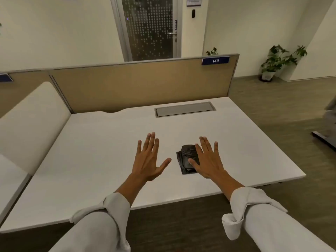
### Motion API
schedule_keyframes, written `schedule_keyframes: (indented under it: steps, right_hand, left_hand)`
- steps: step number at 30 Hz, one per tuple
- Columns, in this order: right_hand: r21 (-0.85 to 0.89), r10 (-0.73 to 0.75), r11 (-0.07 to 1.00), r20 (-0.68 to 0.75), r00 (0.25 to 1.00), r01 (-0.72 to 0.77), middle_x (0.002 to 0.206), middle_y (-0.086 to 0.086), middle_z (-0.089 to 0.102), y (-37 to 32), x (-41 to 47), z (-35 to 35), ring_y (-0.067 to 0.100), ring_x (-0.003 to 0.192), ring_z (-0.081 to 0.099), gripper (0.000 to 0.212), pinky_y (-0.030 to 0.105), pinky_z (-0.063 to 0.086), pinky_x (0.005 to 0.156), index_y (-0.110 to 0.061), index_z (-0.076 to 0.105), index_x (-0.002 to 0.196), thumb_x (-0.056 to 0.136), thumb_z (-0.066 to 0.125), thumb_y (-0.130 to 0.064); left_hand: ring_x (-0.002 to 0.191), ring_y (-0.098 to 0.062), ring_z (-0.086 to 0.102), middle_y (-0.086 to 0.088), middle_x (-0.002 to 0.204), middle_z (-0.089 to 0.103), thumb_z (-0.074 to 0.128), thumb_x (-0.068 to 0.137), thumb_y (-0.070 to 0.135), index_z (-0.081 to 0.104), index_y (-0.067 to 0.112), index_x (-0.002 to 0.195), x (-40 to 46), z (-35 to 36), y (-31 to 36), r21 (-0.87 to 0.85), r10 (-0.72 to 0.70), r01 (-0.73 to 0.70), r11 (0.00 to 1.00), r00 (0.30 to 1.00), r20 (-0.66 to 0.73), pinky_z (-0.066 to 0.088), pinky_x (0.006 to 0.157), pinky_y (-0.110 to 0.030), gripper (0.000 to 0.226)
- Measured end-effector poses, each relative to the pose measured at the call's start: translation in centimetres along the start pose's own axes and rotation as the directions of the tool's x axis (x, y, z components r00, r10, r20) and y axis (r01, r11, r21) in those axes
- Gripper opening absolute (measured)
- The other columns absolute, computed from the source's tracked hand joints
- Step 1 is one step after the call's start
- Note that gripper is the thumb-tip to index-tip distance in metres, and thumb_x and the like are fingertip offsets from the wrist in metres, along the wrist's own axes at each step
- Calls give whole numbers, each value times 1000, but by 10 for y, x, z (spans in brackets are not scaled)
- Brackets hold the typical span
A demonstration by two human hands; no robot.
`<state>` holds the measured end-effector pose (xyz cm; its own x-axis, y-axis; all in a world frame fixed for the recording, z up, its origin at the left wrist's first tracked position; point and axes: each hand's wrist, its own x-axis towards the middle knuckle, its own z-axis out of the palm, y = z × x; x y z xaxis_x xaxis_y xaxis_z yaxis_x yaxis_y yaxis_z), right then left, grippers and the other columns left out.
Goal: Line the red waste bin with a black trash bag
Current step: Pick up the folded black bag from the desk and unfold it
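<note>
1. Both hands hover flat over the white desk (101, 160), fingers spread, holding nothing.
2. Left hand (148, 160) sits left of the folded black trash bag (186, 159), apart from it.
3. Right hand (209, 160) overlaps the bag's right edge; contact unclear.
4. Bag lies on the desk's near-right part.

Bare desk (101, 142) lies open all round; only the partition (138, 84) blocks the far edge.
</note>
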<state>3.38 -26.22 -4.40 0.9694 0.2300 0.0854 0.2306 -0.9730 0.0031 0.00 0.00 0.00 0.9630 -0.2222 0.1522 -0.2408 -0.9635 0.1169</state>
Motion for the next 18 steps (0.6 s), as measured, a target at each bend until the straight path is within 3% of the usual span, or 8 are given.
schedule_keyframes:
  steps: [3, 7, 13, 18]
  right_hand:
    - [-25, 8, 1000, 100, 995, -5, 165, 17, 6, 0, -10, 25, 31, 153, -3, 75, 62, -8, 117, -15, 36, 150, 94, 28, -65]
    - [-14, -25, 1000, 175, 984, 28, 166, 15, 7, -3, -18, 60, 33, 152, -3, 63, 64, -5, 117, -25, 52, 137, 94, 28, -64]
    - [-35, -16, 999, 335, 942, 29, 166, 15, 0, -6, -10, 89, 37, 151, -9, 60, 69, -2, 114, -34, 51, 137, 92, 30, -67]
    - [-66, 27, 998, 450, 893, 4, 166, 14, -3, -8, 10, 96, 37, 150, -12, 66, 71, -3, 113, -37, 32, 150, 91, 31, -68]
  left_hand:
    - [151, -24, -19, -9, 166, -15, 0, 83, 80, -4, 12, 157, -6, 20, -1, 33, 19, -23, 999, 993, 120, -3, 123, -52, 101]
    - [152, -23, -15, -9, 166, -13, 9, 88, 75, 0, 9, 157, -12, 47, -4, -6, 30, -29, 1000, 984, 175, -2, 124, -50, 96]
    - [153, -20, -13, -9, 166, -13, 12, 88, 75, -2, 8, 157, -21, 77, 3, -53, 37, -25, 998, 969, 243, -3, 125, -44, 97]
    - [153, -21, -11, -9, 165, -15, 15, 90, 73, 1, 9, 158, -27, 88, 6, -55, 41, -28, 998, 962, 269, -5, 123, -41, 94]
